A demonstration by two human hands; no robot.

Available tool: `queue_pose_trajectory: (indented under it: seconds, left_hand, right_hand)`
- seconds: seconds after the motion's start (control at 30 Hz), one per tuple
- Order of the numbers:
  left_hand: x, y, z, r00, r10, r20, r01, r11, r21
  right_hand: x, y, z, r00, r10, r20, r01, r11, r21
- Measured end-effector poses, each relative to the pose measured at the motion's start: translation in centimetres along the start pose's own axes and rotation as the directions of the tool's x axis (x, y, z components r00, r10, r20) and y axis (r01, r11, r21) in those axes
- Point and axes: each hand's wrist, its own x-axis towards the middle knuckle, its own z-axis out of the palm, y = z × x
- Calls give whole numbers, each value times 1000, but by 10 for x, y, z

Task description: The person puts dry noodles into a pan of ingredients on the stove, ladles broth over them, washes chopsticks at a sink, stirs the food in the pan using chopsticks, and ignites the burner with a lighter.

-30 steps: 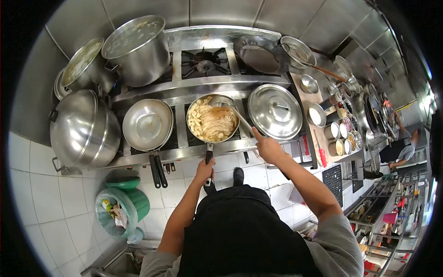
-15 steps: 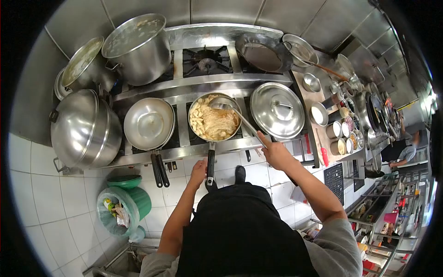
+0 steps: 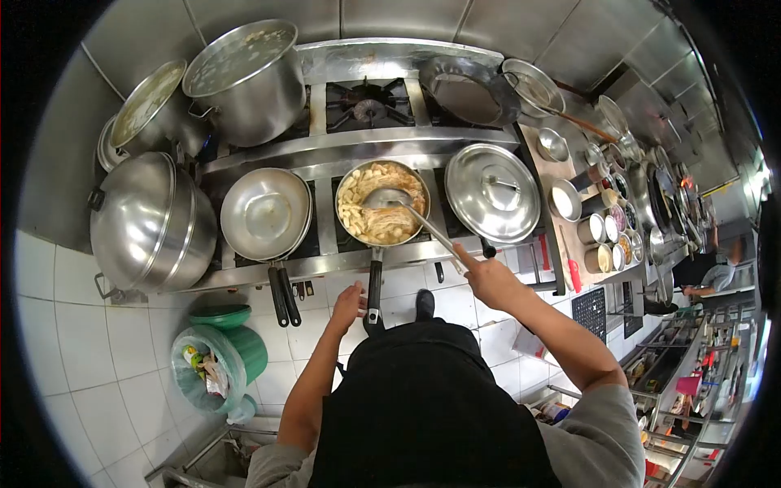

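While the left hand (image 3: 348, 307) hangs clear, the ladle (image 3: 386, 198) crosses the pan's rim (image 3: 377, 245).

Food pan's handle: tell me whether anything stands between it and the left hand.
Nothing visible does: a gap, with floor tiles showing below, separates the left hand from the black handle.

We are seeing grey metal wall panels (image 3: 399, 18) rising at the back, white floor tiles (image 3: 281, 358) spreading below, and metal shelving (image 3: 682, 358) standing at lower right.
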Motion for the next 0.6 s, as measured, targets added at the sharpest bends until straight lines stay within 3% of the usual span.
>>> queue_pose_trajectory:
  seconds: [0.07,0.2,0.37,0.5,0.6]
  left_hand:
    - [-1,2,0,1000,-17,-21,15,997,-74]
    - [0,-3,3,999,-28,31,29,999,-37]
    - [0,3,5,997,33,64,-32,999,-23]
    - [-4,16,12,998,53,39,-55,998,31]
    - [-8,20,12,998,69,4,-69,994,85]
  right_hand:
    - [-2,-6,6,989,75,128,-63,994,-92]
    - [18,5,45,998,32,53,-26,994,-103]
    - [9,-3,-6,999,39,2,-39,999,-27]
    - [26,-3,28,995,68,69,-60,991,-116]
    - [35,-5,10,990,96,104,-87,993,-83]
